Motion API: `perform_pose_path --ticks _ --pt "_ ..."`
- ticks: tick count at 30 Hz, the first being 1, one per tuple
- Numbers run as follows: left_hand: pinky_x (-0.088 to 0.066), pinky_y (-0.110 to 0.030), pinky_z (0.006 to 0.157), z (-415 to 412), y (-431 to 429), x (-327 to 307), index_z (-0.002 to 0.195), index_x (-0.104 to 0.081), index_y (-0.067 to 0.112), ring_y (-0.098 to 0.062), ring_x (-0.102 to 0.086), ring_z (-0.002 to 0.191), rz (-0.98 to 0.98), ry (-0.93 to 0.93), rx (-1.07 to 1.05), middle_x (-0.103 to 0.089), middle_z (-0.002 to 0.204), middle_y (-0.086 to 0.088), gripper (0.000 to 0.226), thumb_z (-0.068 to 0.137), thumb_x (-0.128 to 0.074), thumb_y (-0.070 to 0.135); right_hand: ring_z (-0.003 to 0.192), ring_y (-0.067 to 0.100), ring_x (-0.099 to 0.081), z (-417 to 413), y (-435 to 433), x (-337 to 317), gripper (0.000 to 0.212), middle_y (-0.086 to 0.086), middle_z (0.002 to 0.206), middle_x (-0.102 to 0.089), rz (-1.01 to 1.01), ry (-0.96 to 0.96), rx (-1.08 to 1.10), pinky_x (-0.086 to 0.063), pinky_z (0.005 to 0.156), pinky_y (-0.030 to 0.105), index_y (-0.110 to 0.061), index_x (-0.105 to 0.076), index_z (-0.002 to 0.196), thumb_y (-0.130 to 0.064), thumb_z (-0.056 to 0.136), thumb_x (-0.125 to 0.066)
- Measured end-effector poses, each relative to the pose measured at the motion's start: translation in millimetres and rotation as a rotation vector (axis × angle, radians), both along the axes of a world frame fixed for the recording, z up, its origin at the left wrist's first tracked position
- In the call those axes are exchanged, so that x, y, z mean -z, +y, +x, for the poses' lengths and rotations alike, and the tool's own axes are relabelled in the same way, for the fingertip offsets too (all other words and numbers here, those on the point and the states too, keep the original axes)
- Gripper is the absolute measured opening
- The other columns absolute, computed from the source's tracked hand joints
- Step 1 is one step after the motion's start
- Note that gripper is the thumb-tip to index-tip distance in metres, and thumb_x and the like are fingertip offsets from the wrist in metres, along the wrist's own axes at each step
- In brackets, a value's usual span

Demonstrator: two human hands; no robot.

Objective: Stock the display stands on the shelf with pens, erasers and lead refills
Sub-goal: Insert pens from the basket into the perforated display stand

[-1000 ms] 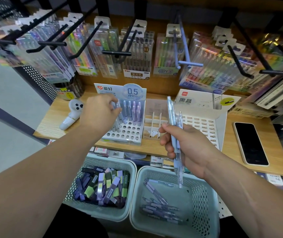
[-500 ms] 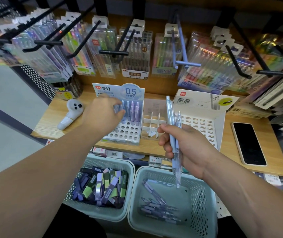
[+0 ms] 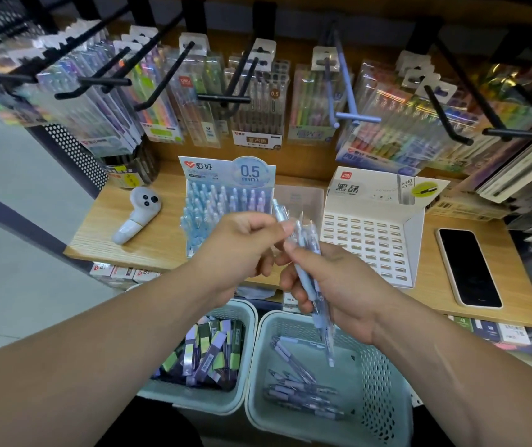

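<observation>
Below your hands sit two pale green baskets side by side. The one under your left forearm (image 3: 193,401) holds lead refill boxes (image 3: 213,353) lying jumbled. The one under your right hand (image 3: 384,382) holds loose pens (image 3: 300,391) lying mostly flat, long axes running left to right.

Your right hand (image 3: 345,285) is closed around a bundle of pens (image 3: 324,340), thumb side towards the shelf and fingers wrapped across the barrels. The bundle's long axis is near upright, leaning a little: the lower ends point down into the basket under that hand, and the upper ends rise up and to the left. Your left hand (image 3: 238,250) comes in from the left with its fingers curled. Its thumb and forefinger pinch the upper end of the bundle, just beside your right fingertips. Both forearms are stretched forward and converge.

Just beyond your left hand, a pen stand with a "0.5 mm" header card (image 3: 225,171) stands on the wooden shelf (image 3: 148,250), its pens upright with caps up. Beyond your right hand stands a white slotted stand (image 3: 371,237). A phone (image 3: 469,267) lies flat well to its right. A white gadget (image 3: 137,217) lies left of your left hand. Farther back, pen packs (image 3: 258,101) hang from black hooks.
</observation>
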State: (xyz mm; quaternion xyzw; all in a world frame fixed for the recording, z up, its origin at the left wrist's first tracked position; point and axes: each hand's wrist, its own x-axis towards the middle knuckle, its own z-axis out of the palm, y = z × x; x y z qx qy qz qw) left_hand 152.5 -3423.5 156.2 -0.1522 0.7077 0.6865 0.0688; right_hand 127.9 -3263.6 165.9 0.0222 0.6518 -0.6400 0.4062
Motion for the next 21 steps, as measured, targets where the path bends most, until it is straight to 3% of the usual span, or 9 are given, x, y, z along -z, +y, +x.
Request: perform_pose_path --ticks 3,5,11,15,18,21 --pt "-0.032 -0.021 0.043 2 -11 1 0.097 -0.063 -0.007 -0.015 -0.047 0.047 0.067 -0.023 -0.056 -0.056 0.079 -0.018 0.034 0.096 -0.063 0.027 0.053 0.014 -0.049 -2 -4 3 0.028 0.007 0.073 -0.068 -0.037 -0.041 0.105 -0.04 0.052 0.027 -0.012 -0.067 0.097 -0.04 0.097 -0.063" --pt "-0.032 -0.021 0.042 5 -14 0 0.103 -0.063 -0.008 -0.015 -0.047 0.047 0.088 -0.03 -0.099 -0.059 0.08 -0.012 0.033 0.098 -0.062 0.025 0.054 0.013 -0.049 -2 -7 5 0.023 0.005 0.072 -0.068 -0.011 0.011 0.114 -0.039 0.05 0.025 -0.013 -0.067 0.099 -0.036 0.098 -0.062" --pt "-0.033 -0.023 0.041 16 -18 -1 0.087 -0.067 0.004 -0.017 -0.049 0.043 -0.029 -0.055 -0.24 -0.063 0.067 -0.002 0.036 0.098 -0.06 0.037 0.055 0.013 -0.049 5 -18 6 0.015 0.003 0.073 -0.069 0.098 0.192 0.042 -0.041 0.048 0.02 -0.015 -0.065 0.098 -0.03 0.098 -0.064" --pt "-0.029 -0.02 0.04 18 -30 -8 0.095 -0.069 0.003 -0.015 -0.044 0.042 0.034 -0.044 -0.306 -0.062 0.066 -0.002 0.018 0.097 -0.059 0.018 0.057 0.014 -0.051 6 -27 7 0.015 0.006 0.077 -0.074 0.072 0.071 0.093 -0.036 0.048 0.024 -0.014 -0.066 0.107 -0.026 0.101 -0.06" --pt "-0.025 -0.018 0.038 16 -53 -13 0.096 -0.07 0.006 -0.014 -0.041 0.04 0.052 0.009 -0.394 -0.061 0.062 -0.001 0.018 0.098 -0.054 0.013 0.056 0.015 -0.05 5 -28 10 0.019 0.01 0.082 -0.076 0.042 -0.014 0.132 -0.032 0.045 0.022 -0.01 -0.065 0.113 -0.023 0.103 -0.055" --pt "-0.029 -0.021 0.042 18 -81 -12 0.08 -0.069 0.007 -0.016 -0.04 0.039 -0.157 0.084 -0.43 -0.062 0.061 -0.006 0.021 0.095 -0.057 0.014 0.055 0.015 -0.049 3 -24 12 0.022 0.011 0.082 -0.074 0.069 0.004 0.137 -0.032 0.044 0.022 -0.008 -0.064 0.115 -0.024 0.103 -0.057"
